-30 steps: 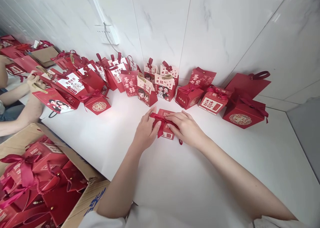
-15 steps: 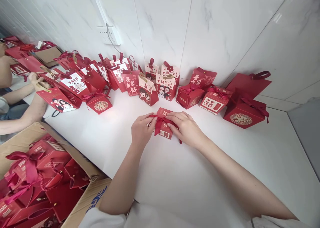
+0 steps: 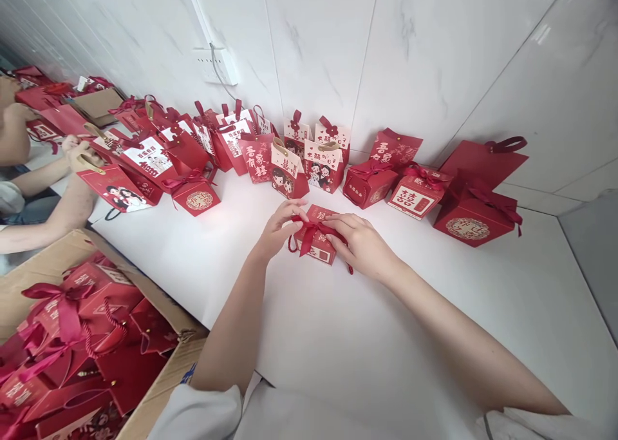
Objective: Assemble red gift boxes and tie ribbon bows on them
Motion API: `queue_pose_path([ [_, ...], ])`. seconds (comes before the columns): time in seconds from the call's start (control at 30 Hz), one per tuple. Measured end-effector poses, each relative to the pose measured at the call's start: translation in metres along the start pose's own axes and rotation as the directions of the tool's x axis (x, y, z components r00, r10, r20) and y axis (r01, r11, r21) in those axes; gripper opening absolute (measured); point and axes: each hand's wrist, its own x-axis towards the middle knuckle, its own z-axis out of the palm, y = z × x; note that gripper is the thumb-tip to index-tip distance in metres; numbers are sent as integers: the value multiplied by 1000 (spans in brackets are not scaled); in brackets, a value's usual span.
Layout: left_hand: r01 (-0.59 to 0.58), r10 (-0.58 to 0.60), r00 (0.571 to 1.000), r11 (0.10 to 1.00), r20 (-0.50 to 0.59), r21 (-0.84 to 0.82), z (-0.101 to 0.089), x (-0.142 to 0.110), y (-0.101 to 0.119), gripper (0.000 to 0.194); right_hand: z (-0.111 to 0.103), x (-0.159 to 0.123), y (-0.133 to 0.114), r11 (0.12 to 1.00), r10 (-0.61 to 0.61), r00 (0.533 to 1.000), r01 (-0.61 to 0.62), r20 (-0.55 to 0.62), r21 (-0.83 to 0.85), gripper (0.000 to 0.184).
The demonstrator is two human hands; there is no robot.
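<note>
A small red gift box [image 3: 316,253] with gold and white print lies on the white table in front of me. Across its top is a red ribbon bow [image 3: 309,239], and twisted red cord shows at both sides. My right hand [image 3: 360,243] has the bow's right loop between its thumb and fingers. At the left of the bow, my left hand [image 3: 282,230] has its fingers stretched out and apart, with the fingertips close to the left loop. Part of the bow's right side is hidden by my right hand.
Finished-looking red boxes [image 3: 369,185] and bags [image 3: 323,169] line the tiled wall. A cardboard carton [image 3: 164,292] of red boxes stands at the lower left. Another person's arms [image 3: 53,214] reach in at the left, and a wall socket [image 3: 215,66] sits behind.
My left hand has loosened and shifted slightly left and up, uncovering the box's left side and a cord there. My right hand stays on the bow. The whole view has shifted slightly.
</note>
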Motion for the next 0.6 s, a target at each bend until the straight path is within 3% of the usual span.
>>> queue_pose_path([
  [0.17, -24, 15, 997, 993, 81, 115, -8, 2, -2, 23, 1, 0, 0, 1000, 3, 1000, -3, 10, -5, 29],
  [0.4, -68, 40, 990, 976, 132, 209, -17, 1, -2, 10, -1, -1, 2, 1000, 1, 1000, -1, 17, 12, 29],
  [0.5, -53, 33, 985, 992, 172, 112, -18, 0, -1, 19, -3, -1, 4, 999, -22, 999, 22, 23, 30, 30],
  [0.6, 24, -7, 989, 993, 146, -115, -14, 0, 0, 26, -4, -1, 4, 999, -25, 999, 24, 26, 38, 30],
])
